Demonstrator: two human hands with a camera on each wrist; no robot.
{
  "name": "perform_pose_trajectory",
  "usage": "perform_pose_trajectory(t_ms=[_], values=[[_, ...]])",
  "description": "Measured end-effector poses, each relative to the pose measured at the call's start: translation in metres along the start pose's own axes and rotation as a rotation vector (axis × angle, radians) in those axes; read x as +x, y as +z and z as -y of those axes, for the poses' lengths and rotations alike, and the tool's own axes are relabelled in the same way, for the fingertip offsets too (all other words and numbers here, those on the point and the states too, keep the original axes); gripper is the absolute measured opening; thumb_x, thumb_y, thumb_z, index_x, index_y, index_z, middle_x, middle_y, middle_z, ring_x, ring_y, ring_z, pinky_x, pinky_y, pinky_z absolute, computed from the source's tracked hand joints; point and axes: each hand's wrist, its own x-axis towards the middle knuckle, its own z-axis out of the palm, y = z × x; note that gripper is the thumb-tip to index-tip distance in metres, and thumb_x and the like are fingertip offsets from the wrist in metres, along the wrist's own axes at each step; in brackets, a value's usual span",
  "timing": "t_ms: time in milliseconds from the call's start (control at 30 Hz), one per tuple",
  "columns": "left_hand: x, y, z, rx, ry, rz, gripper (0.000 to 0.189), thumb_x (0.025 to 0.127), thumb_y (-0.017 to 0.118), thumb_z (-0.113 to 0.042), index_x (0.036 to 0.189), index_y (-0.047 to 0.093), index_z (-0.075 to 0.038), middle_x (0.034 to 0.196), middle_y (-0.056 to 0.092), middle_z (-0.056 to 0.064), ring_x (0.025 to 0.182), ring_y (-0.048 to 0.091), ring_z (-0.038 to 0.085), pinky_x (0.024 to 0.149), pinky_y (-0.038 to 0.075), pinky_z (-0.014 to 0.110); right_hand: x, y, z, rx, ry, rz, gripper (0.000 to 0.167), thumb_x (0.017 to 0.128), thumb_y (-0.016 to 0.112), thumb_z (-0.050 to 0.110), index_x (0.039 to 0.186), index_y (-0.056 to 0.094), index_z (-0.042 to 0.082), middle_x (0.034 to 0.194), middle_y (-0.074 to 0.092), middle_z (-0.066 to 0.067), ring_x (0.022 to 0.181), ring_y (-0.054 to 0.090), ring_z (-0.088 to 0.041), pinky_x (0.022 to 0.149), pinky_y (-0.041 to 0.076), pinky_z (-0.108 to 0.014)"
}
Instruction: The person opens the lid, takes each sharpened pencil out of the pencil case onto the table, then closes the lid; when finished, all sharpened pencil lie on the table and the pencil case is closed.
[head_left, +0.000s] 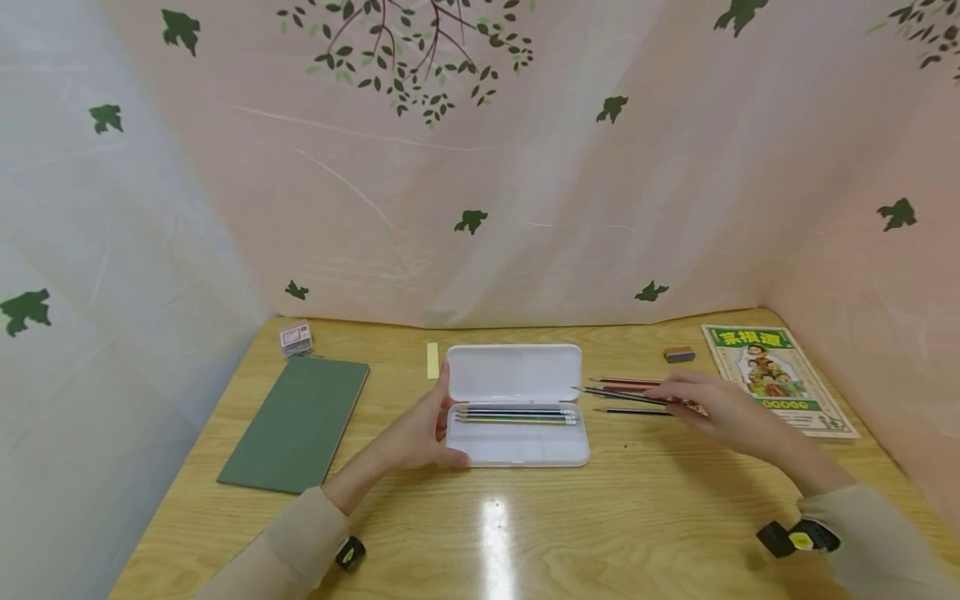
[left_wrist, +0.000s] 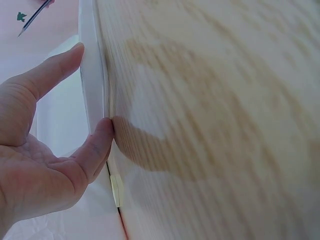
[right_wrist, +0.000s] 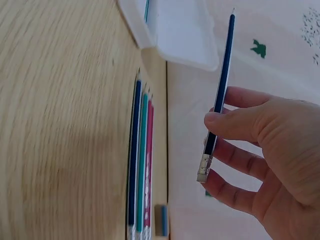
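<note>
A white pencil case lies with its lid up on the wooden table, and several pencils rest in its upper compartment. At its left side my left hand grips the case, thumb on the near corner and fingers by the lid; the left wrist view shows them against its edge. My right hand pinches a dark blue pencil near its eraser end, tip toward the case. Below it on the table lie a dark blue pencil, a teal pencil and pinkish-red pencils, side by side.
Left of the case is a dark green notebook, with a small box behind it. A pale yellow strip lies near the lid. Toward the right back are a brown-and-blue block and an illustrated booklet. Printed cloth hangs behind the table.
</note>
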Motion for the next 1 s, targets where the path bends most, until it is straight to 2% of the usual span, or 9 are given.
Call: perform_pose_trajectory(t_ms=[200,367,533,667,867,1000], values=[[0.000,0.000,0.001,0.011,-0.007,-0.006,0.143,0.073,0.093,-0.009,0.159,-0.020,-0.016,0.126,0.050,0.017,0.100,0.060,0.023,0.091,0.053,0.035,-0.022,-0.002,-0.017,-0.051,0.009,0.029,0.042,0.077,0.080,-0.011,0.112,0.076,0.010,0.098,0.065,0.003,0.076,0.052,-0.002,0.057,0.045,-0.023],[-0.001,0.000,0.001,0.009,-0.006,-0.004,0.143,0.073,0.093,-0.008,0.159,-0.021,-0.015,0.126,0.050,0.017,0.099,0.060,0.023,0.089,0.054,0.034,-0.038,0.003,-0.030,-0.105,0.008,0.046,0.041,0.075,0.081,-0.011,0.109,0.077,0.011,0.097,0.068,0.000,0.079,0.061,-0.010,0.060,0.052,-0.029],[-0.001,0.000,0.001,0.000,0.010,-0.001,0.142,0.074,0.092,-0.007,0.159,-0.021,-0.013,0.126,0.050,0.019,0.101,0.061,0.026,0.090,0.054,0.037,-0.051,0.014,-0.041,-0.149,-0.033,0.008,0.046,0.068,0.084,-0.011,0.107,0.077,0.011,0.101,0.070,0.000,0.088,0.066,-0.019,0.069,0.056,-0.036],[0.000,0.000,0.000,0.011,0.010,-0.008,0.142,0.074,0.092,-0.007,0.159,-0.021,-0.013,0.127,0.050,0.019,0.102,0.061,0.026,0.092,0.054,0.038,-0.057,0.022,-0.047,-0.153,-0.041,-0.025,0.047,0.065,0.085,-0.011,0.105,0.077,0.012,0.100,0.070,0.002,0.090,0.066,-0.021,0.072,0.055,-0.035],[0.000,0.000,0.000,0.032,0.000,-0.011,0.143,0.073,0.093,-0.009,0.159,-0.021,-0.012,0.126,0.051,0.018,0.101,0.061,0.025,0.092,0.054,0.037,-0.059,0.024,-0.048,-0.096,0.048,0.002,0.041,0.073,0.082,-0.011,0.107,0.078,0.012,0.101,0.070,0.001,0.090,0.067,-0.020,0.070,0.057,-0.036],[-0.001,0.000,0.000,0.018,0.006,-0.011,0.142,0.073,0.092,-0.008,0.159,-0.020,-0.013,0.126,0.051,0.019,0.103,0.061,0.027,0.094,0.053,0.041,-0.059,0.026,-0.048,-0.106,0.056,0.001,0.042,0.073,0.083,-0.010,0.108,0.078,0.014,0.103,0.071,0.002,0.093,0.068,-0.023,0.073,0.057,-0.036]])
